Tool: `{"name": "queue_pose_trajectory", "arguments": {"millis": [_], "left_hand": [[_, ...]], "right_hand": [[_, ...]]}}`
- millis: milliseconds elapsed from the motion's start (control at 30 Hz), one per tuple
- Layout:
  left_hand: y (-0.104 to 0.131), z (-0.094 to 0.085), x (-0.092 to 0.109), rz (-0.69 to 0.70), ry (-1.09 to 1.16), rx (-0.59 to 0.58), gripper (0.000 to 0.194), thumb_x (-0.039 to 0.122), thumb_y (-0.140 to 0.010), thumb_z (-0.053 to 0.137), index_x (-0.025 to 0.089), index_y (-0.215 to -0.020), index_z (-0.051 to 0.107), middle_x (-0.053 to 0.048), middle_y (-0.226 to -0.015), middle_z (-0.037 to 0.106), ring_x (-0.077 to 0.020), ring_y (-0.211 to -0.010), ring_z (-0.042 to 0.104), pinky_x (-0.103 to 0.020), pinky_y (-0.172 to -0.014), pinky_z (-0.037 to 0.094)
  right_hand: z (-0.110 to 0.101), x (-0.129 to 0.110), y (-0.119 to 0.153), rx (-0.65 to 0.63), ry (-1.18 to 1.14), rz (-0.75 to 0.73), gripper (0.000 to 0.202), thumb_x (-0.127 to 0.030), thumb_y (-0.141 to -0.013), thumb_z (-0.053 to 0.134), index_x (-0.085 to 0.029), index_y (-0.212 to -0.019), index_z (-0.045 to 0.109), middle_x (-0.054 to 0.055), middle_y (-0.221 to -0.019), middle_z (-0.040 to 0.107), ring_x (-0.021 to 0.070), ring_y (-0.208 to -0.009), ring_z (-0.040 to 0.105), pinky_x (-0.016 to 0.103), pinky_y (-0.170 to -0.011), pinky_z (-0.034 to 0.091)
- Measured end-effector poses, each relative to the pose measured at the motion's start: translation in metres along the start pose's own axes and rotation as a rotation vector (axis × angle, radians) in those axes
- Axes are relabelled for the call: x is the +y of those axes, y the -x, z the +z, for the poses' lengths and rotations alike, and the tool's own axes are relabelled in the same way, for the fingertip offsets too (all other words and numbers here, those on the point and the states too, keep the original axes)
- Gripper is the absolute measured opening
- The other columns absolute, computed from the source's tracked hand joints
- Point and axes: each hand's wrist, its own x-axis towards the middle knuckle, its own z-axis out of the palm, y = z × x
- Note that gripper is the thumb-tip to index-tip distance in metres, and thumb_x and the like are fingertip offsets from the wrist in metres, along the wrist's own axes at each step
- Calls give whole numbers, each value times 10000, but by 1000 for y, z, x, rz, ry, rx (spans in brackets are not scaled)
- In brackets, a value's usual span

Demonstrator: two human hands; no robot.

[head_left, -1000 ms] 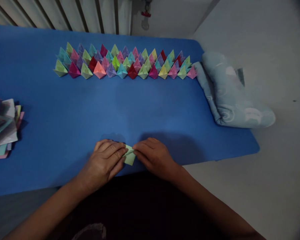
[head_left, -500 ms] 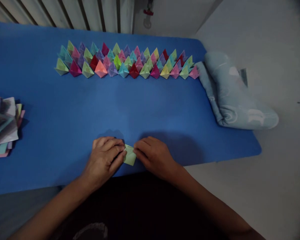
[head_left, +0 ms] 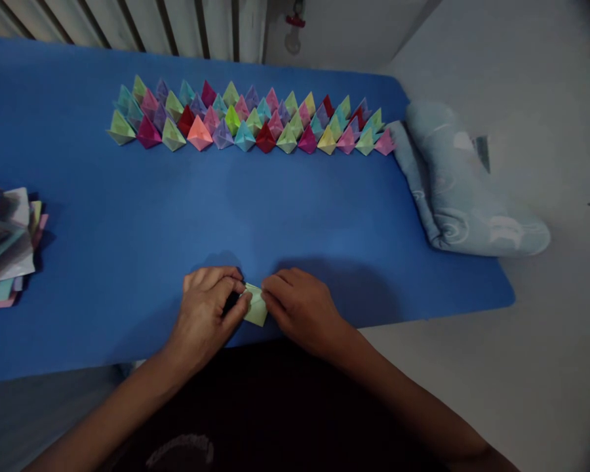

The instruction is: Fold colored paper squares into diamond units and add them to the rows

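Note:
A small light green folded paper [head_left: 256,309] lies near the front edge of the blue table, between my two hands. My left hand [head_left: 207,305] grips its left side, thumb and fingertips at the upper left corner. At the right side of the paper, the thumb and fingers of my right hand [head_left: 299,305] pinch its upper right corner. Part of the paper's upper edge is hidden by the fingertips. Several colourful folded paper pieces [head_left: 265,137] stand in rows across the far part of the table.
The blue table [head_left: 285,210] has a loose stack of coloured paper [head_left: 14,269] at its left. A folded grey-blue blanket [head_left: 452,190] rests over the right end. Behind the table are pale slats [head_left: 187,26], with a wall at the right.
My left thumb and fingers have shifted slightly at the paper's upper left, with a wider gap between thumb and forefinger. My right hand stays nearly the same. The view has moved slightly.

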Motion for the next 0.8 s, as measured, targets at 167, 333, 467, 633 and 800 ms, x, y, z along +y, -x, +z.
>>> {"name": "queue_pose_trajectory", "arguments": {"millis": [167,333,467,633,800], "left_hand": [[0,-1,-1,-47,29,-37,139,337,-906,549,216,-967,582,-71,-1051,664,-265,-980,600,-452,-813,434],[-5,-5,2,-79,47,-84,169,356,-914,529,215,-979,598,-66,-1087,648,-260,-1030,586,-453,-873,406],[-8,-6,6,-139,42,-117,168,314,-927,482,215,-894,614,-58,-1081,654,-245,-1030,577,-442,-887,385],[-10,-4,6,-151,46,-115,190,303,-925,468,219,-859,625,-52,-1055,665,-242,-998,580,-439,-868,380],[-10,-1,6,-140,2,-92,176,294,-921,489,208,-842,621,-58,-1049,664,-241,-989,578,-421,-850,390]], "right_hand": [[1,0,1,4,-17,10,134,-188,-919,534,-170,-804,600,18,-764,610,147,-701,492,279,-636,309],[0,0,1,5,-10,9,128,-191,-921,535,-173,-809,594,15,-764,611,148,-704,488,280,-644,307],[-1,-1,0,-18,1,20,130,-181,-924,526,-174,-813,593,14,-768,614,147,-709,487,280,-651,304],[-2,-2,0,-38,14,23,128,-184,-924,521,-177,-819,593,17,-774,609,148,-706,477,281,-638,289],[-1,-1,0,-47,34,20,152,-214,-936,510,-179,-817,597,23,-781,600,149,-699,463,281,-624,273]]}}
